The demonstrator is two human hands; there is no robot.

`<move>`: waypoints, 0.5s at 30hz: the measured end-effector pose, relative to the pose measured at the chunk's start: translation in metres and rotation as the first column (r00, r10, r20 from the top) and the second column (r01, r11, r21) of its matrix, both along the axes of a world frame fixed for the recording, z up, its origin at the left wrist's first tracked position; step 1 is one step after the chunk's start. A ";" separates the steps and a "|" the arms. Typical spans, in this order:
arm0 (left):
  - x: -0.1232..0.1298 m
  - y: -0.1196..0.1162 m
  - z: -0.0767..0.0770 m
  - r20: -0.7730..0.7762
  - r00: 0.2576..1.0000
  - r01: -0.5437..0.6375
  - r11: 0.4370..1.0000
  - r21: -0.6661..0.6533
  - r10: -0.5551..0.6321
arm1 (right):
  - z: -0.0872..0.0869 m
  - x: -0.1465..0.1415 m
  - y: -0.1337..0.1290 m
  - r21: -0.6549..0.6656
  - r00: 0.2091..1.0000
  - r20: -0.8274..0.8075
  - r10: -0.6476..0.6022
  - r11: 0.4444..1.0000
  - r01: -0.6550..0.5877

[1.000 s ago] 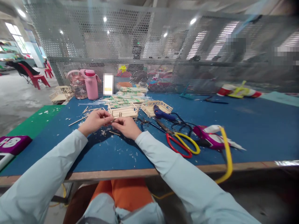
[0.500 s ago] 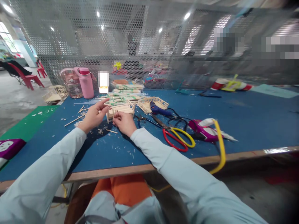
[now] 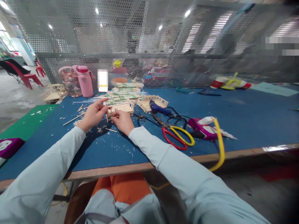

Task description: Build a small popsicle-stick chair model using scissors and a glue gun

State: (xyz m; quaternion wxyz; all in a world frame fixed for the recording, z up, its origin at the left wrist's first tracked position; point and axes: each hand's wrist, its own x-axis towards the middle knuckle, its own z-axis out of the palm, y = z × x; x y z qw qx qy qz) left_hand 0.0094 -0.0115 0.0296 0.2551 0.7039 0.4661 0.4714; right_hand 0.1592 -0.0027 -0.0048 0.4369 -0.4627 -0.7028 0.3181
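A small model made of thin wooden sticks [image 3: 123, 107], with a slatted floor and low railings, stands on the blue table in front of me. My left hand [image 3: 92, 115] is at its left end, index finger stretched out, thumb and another fingertip closed at the model's corner. With fingers pinched together, my right hand [image 3: 123, 122] grips the model's near side by a short upright; the fingertips partly hide this spot. Just to the right is a second stick model [image 3: 146, 104], with a blue glue gun [image 3: 158, 108] lying against it.
Bundles of wooden sticks [image 3: 126, 93] lie behind the model. Scissors with red and yellow handles [image 3: 175, 137], pliers [image 3: 146, 117] and a purple-and-white tool [image 3: 205, 128] lie at right. A pink bottle [image 3: 85, 82] and a clear jug [image 3: 72, 84] stand back left. Loose sticks and scraps litter the table.
The view has shifted slightly. Both hands stay at the same model, and the right fingertips have moved a little along its near side at most.
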 end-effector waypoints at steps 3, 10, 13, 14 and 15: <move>0.001 -0.001 -0.002 0.004 1.000 0.004 1.000 0.006 -0.004 | 0.000 0.001 0.000 0.005 1.000 0.008 0.002 1.000 -0.002; 0.008 -0.014 -0.004 0.059 0.966 -0.258 0.952 0.162 0.252 | 0.001 -0.001 0.000 -0.016 1.000 0.019 0.001 1.000 -0.001; 0.007 -0.022 -0.002 0.077 0.913 -0.408 0.895 0.182 0.401 | 0.001 -0.001 -0.002 -0.012 0.999 0.043 -0.005 1.000 0.005; 0.006 -0.024 -0.001 0.069 0.911 -0.412 0.892 0.185 0.407 | 0.001 0.000 -0.003 -0.006 0.998 0.054 -0.011 1.000 0.011; 0.005 -0.025 -0.001 0.050 0.914 -0.403 0.894 0.194 0.402 | 0.001 0.001 -0.004 0.002 0.998 0.065 -0.018 1.000 0.018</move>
